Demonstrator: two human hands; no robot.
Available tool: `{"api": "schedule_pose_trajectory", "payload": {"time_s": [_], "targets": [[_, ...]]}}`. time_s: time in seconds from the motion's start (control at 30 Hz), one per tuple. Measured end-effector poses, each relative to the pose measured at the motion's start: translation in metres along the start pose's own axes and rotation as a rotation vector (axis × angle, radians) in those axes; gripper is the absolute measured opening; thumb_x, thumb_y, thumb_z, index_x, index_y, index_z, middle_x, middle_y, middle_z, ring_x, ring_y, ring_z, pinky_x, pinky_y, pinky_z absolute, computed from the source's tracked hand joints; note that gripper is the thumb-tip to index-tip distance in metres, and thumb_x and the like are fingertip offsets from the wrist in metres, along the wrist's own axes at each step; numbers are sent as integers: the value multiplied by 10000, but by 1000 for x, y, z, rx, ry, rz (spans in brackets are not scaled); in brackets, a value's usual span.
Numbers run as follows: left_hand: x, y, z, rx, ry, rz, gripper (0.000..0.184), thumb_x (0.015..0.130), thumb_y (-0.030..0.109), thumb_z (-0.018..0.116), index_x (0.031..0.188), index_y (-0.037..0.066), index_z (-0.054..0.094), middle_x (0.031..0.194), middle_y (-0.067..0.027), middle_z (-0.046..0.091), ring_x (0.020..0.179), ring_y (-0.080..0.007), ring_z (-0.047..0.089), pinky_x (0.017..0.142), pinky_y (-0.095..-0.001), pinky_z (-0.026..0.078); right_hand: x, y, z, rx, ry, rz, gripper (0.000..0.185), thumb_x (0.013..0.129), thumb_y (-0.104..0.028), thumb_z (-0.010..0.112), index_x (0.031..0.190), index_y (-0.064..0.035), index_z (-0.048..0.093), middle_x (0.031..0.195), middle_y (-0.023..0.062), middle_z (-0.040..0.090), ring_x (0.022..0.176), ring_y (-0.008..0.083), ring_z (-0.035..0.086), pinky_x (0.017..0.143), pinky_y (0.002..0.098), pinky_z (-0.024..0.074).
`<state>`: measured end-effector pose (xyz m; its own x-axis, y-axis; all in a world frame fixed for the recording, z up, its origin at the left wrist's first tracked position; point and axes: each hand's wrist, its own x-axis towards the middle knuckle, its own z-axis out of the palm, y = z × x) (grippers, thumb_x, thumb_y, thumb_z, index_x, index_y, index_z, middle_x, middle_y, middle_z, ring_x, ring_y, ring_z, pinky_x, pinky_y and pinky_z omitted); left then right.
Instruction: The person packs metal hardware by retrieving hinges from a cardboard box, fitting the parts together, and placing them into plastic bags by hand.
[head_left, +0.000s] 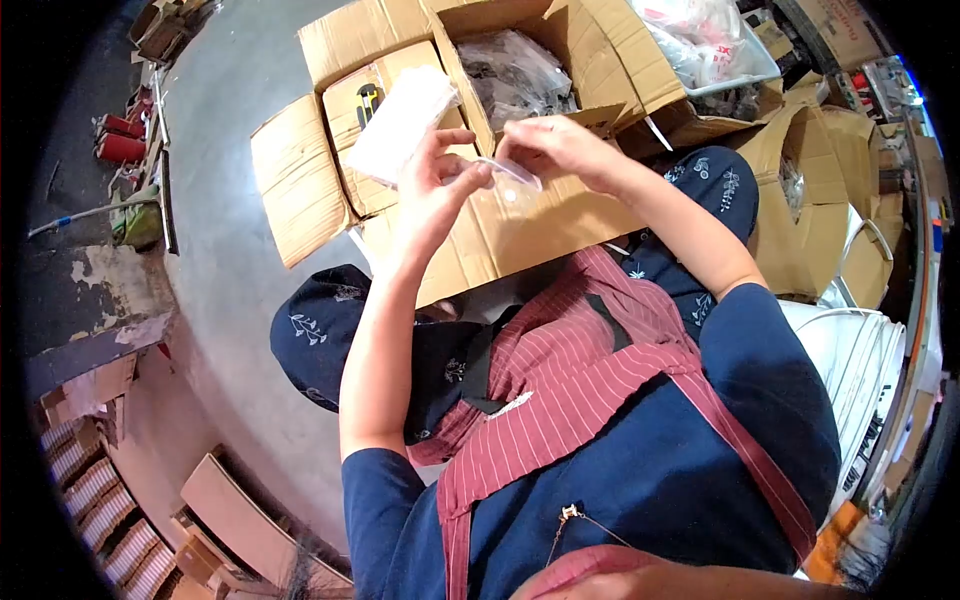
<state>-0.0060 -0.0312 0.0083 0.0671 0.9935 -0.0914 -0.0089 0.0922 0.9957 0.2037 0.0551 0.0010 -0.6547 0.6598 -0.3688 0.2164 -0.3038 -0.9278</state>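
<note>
Between my two hands is a small clear plastic bag [517,180], held just above the near edge of the cardboard boxes. My left hand [440,180] pinches the bag's left side between thumb and fingers. At its upper right, my right hand [560,150] has its fingers closed at the bag's edge; the fingertips are partly hidden. Beside my left hand, a stack of white plastic bags [405,122] lies on a closed carton [345,108]. A yellow and black utility knife [367,102] rests next to the stack. Beyond my right hand, an open cardboard box [585,55] holds dark items in clear plastic.
A white tub [765,68] with plastic bags stands at the upper right. More cardboard [830,160] and a white sack [850,360] are on the right. Red spools [120,148] lie at the far left, and stacked packs [105,510] sit lower left.
</note>
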Motion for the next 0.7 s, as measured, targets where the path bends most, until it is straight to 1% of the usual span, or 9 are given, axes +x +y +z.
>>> {"api": "schedule_pose_trajectory", "payload": {"time_s": [0.07, 0.17, 0.2, 0.27, 0.3, 0.37, 0.47, 0.6, 0.7], "targets": [[-3, 1, 2, 48, -23, -32, 440, 878, 43, 691, 1277, 12, 508, 896, -103, 691, 842, -145, 673, 793, -272, 507, -13, -30, 0, -31, -75, 103, 487, 1001, -490, 518, 987, -32, 685, 860, 32, 679, 692, 100, 638, 650, 232, 512], [-4, 7, 3, 146, -60, 59, 494, 844, 53, 710, 1291, 31, 500, 880, -111, 708, 876, -174, 688, 812, -300, 518, -15, -28, -1, -230, -234, 94, 408, 942, -396, 654, 1146, -46, 605, 905, 36, 662, 727, 108, 637, 648, 252, 532], [-5, 7, 3, 178, -68, 111, 507, 834, 57, 716, 1292, 40, 499, 870, -116, 719, 885, -186, 697, 822, -313, 521, -17, -31, 2, -198, -270, 113, 540, 870, -387, 732, 1198, 15, 586, 909, 70, 665, 715, 126, 637, 651, 256, 518], [-8, 15, 4, 222, -104, 150, 560, 798, 75, 717, 1314, 74, 500, 907, -128, 715, 926, -207, 697, 856, -352, 522, -15, -20, 1, -123, -310, 114, 549, 836, -315, 764, 1220, 28, 575, 891, 67, 658, 692, 119, 605, 641, 261, 494], [-9, 17, 4, 228, -117, 142, 563, 798, 55, 705, 1322, 69, 501, 924, -96, 686, 924, -178, 673, 846, -334, 516, -14, -24, -1, -120, -376, 129, 549, 802, -234, 781, 1228, 39, 567, 862, 54, 647, 667, 116, 579, 634, 260, 471], [-11, 17, 2, 260, -125, 127, 567, 796, 41, 694, 1329, 69, 501, 912, -61, 647, 908, -143, 641, 833, -319, 511, -11, -18, -5, -90, -338, 120, 370, 784, -143, 771, 1089, 8, 625, 822, 36, 633, 656, 111, 566, 592, 273, 463], [-8, 7, -3, 333, -128, 178, 579, 775, 57, 682, 1322, 72, 492, 924, -93, 673, 903, -179, 664, 834, -330, 517, -14, -21, -6, -43, -350, 123, 186, 785, -101, 750, 925, -22, 658, 795, 21, 633, 666, 111, 581, 575, 271, 472], [-8, 9, -4, 374, -135, 112, 567, 787, 98, 672, 1325, 82, 491, 969, -135, 699, 919, -237, 681, 872, -362, 506, -17, -24, -3, -89, -334, 194, 140, 823, -136, 728, 914, -47, 671, 788, 0, 658, 645, 94, 610, 603, 255, 492], [-3, -13, -4, 657, 179, 340, 513, 792, 99, 685, 1270, 47, 506, 929, -139, 697, 875, -296, 677, 866, -402, 506, -19, -21, 7, -119, -213, 171, 140, 872, -170, 709, 871, -47, 642, 715, -4, 629, 533, 76, 581, 483, 216, 450]]}}
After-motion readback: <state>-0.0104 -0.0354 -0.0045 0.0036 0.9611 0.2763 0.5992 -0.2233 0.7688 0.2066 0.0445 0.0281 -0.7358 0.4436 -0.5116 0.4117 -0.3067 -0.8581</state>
